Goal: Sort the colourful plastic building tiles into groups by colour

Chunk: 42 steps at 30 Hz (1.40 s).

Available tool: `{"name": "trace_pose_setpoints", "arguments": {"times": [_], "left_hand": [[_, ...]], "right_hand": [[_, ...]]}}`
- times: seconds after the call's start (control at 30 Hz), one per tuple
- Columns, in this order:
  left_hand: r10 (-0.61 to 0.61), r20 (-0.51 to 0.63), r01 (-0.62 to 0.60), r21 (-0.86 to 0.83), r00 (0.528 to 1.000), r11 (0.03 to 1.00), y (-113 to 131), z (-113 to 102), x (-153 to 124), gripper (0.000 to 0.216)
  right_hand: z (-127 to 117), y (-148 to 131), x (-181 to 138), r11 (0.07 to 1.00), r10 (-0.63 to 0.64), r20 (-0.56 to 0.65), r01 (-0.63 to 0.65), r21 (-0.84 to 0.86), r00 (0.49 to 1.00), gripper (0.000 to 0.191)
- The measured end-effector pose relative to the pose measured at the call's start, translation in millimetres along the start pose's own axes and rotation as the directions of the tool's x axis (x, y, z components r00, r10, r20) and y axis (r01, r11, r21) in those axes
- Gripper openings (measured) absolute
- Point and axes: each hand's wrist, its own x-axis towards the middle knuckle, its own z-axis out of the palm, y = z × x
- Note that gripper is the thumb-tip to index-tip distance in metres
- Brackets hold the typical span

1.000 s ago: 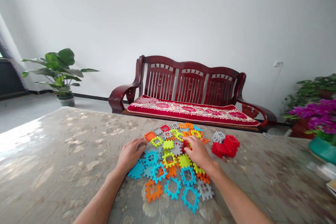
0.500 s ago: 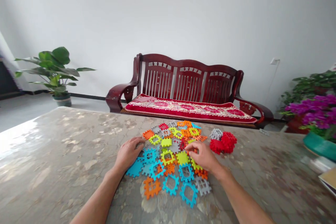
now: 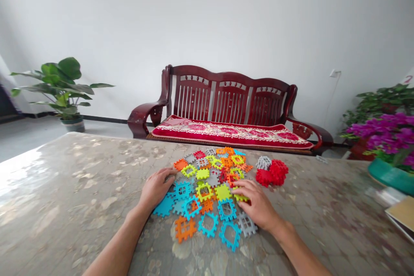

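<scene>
A heap of flat plastic interlocking tiles (image 3: 207, 194) in blue, orange, lime, grey and red lies spread on the marble-patterned table (image 3: 74, 194). My left hand (image 3: 157, 187) rests on the heap's left edge, fingers curled over grey and blue tiles. Over the right side of the heap, my right hand (image 3: 255, 205) lies with its fingertips pinching a lime tile (image 3: 241, 197). Beyond it, to the right, stands a joined cluster of red tiles (image 3: 271, 172) with a grey tile (image 3: 263, 162) against it.
A dark red wooden bench (image 3: 226, 108) with a red floral cushion stands behind the table. A leafy potted plant (image 3: 63, 86) is at back left. Purple flowers in a teal pot (image 3: 388, 155) and a book (image 3: 403, 215) sit at the table's right edge.
My right hand drew back from the far middle of the heap toward me and now pinches a lime tile at the heap's right side. My left hand stayed put.
</scene>
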Motion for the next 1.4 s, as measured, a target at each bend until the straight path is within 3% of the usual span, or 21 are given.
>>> {"name": "trace_pose_setpoints", "arguments": {"times": [0.1, 0.17, 0.27, 0.4, 0.57, 0.7, 0.97, 1.13, 1.27, 1.4], "left_hand": [[-0.008, -0.005, 0.008, 0.001, 1.0, 1.0, 0.9, -0.7, -0.4, 0.035], [-0.007, 0.0, 0.007, -0.003, 1.0, 1.0, 0.3, -0.3, -0.2, 0.036], [0.0, 0.007, 0.0, -0.009, 1.0, 1.0, -2.4, 1.3, 0.7, 0.036], [0.008, 0.009, -0.008, -0.005, 1.0, 1.0, -6.4, 3.3, 2.1, 0.037], [0.01, 0.008, -0.01, 0.0, 1.0, 1.0, -9.2, 4.7, 3.2, 0.037], [0.01, -0.006, -0.01, -0.007, 1.0, 1.0, -10.4, 5.6, 3.5, 0.037], [0.014, -0.014, -0.014, -0.005, 1.0, 1.0, -14.1, 8.1, 4.6, 0.036], [0.016, -0.008, -0.016, -0.002, 1.0, 1.0, -15.1, 8.6, 4.6, 0.036], [0.017, -0.021, -0.017, -0.006, 1.0, 1.0, -14.2, 8.2, 4.6, 0.035], [0.014, -0.017, -0.014, -0.003, 1.0, 1.0, -12.3, 7.5, 4.4, 0.035]], "right_hand": [[-4.1, -3.3, -3.4, 0.999, 0.036, -0.088, -0.037, -0.001, 0.995, 0.032], [-13.5, -9.5, -5.9, 0.997, 0.074, -0.078, -0.075, -0.015, 0.994, 0.023], [-31.2, -20.8, -9.1, 0.986, 0.157, 0.077, -0.152, -0.063, 0.985, 0.016], [-43.2, -32.1, -13.7, 0.976, 0.196, 0.293, -0.159, -0.146, 0.936, 0.033], [-37.6, -37.4, -18.6, 0.965, 0.218, 0.415, -0.133, -0.225, 0.883, 0.041], [-34.1, -37.7, -19.5, 0.961, 0.238, 0.436, -0.145, -0.237, 0.868, 0.04], [-33.3, -38.8, -21.1, 0.969, 0.177, 0.359, -0.098, -0.227, 0.916, 0.039], [-42.1, -42.3, -15.2, 0.981, 0.165, 0.278, -0.128, -0.147, 0.946, 0.02], [-51.4, -36.7, -6.7, 0.98, 0.196, 0.079, -0.193, -0.039, 0.977, 0.012], [-56.1, -21.6, -2.8, 0.974, 0.221, -0.183, -0.227, -0.012, 0.958, 0.012]]}}
